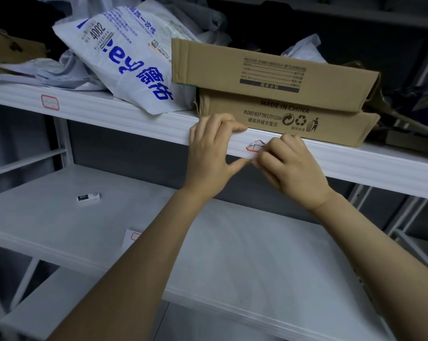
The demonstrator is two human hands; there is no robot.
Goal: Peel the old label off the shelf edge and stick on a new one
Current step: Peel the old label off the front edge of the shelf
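Your right hand (pixel 289 163) is pinching the torn red-bordered paper label (pixel 256 145) on the white metal shelf edge (pixel 134 121); your left hand (pixel 210 151) is gripping that edge alongside. Thin, tear-prone paper, likely: be peeling from its loosened end.

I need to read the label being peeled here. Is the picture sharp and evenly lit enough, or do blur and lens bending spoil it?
Head view: even light on the shelf edge, no glare; the background up top goes dark; the wide lens bows straight lines; the old label is crumpled, partly behind the right hand, its print unreadable; the bottom-left corner blurs.
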